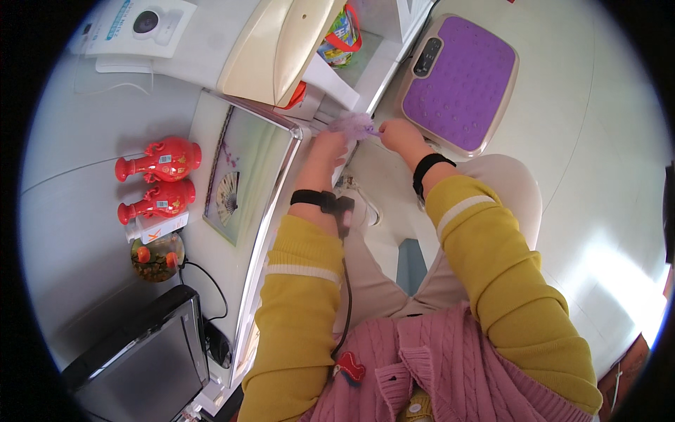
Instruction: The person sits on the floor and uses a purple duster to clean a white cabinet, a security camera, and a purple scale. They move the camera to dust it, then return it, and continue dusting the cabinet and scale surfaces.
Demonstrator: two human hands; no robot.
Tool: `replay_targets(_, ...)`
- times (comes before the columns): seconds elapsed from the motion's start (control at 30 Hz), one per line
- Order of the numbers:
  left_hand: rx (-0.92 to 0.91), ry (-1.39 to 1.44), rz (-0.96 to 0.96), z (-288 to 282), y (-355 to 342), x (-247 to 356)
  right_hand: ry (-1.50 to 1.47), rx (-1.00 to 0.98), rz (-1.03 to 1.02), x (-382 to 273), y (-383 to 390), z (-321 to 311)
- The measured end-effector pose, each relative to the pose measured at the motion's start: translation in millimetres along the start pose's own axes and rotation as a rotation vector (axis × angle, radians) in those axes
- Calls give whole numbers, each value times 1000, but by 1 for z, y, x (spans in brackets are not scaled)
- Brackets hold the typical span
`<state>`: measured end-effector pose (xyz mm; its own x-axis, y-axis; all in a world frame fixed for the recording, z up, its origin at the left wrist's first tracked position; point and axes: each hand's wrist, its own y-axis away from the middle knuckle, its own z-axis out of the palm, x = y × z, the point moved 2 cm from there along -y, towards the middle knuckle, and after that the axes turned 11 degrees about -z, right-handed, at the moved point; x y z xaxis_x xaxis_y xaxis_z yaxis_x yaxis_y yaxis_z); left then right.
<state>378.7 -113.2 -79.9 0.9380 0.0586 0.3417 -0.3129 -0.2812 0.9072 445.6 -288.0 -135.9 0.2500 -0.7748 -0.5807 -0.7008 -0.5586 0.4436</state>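
My right hand point(399, 135) is closed round the thin purple handle of a fluffy lilac duster point(354, 126). The duster's head lies to the left of that hand, against the white cabinet point(385, 90) by its lower shelf. Beside the fluff, my left hand point(330, 146) is at the cabinet's edge. Its fingers are partly hidden, and I cannot make out whether they grip anything. Both wrists wear black straps.
Right of the cabinet, a purple-topped vibration plate point(460, 81) stands on the pale floor. The cabinet top holds two red vases point(169, 159), a black monitor point(148, 359), a fan-patterned panel point(242, 176) and a cream-coloured casing point(271, 53). A colourful bag point(342, 39) sits in an upper compartment.
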Motion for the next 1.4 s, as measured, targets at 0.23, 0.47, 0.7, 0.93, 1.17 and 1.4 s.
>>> replay_targets(0.23,-41,134,77,18,11,13,-99,246,160,26,12,-41)
replay_targets(0.47,-120,324,139,32,39,45,-430,248,141,51,-9,-45)
replay_targets(0.7,-180,421,179,38,57,57,-409,429,231,76,-51,-22)
replay_targets(0.93,-139,450,189,26,63,55,-490,666,244,82,-59,-28)
replay_targets(1.17,-99,342,227,25,60,53,-702,203,290,65,-31,-29)
replay_targets(1.4,-13,216,281,27,56,46,-522,-169,101,34,5,-42)
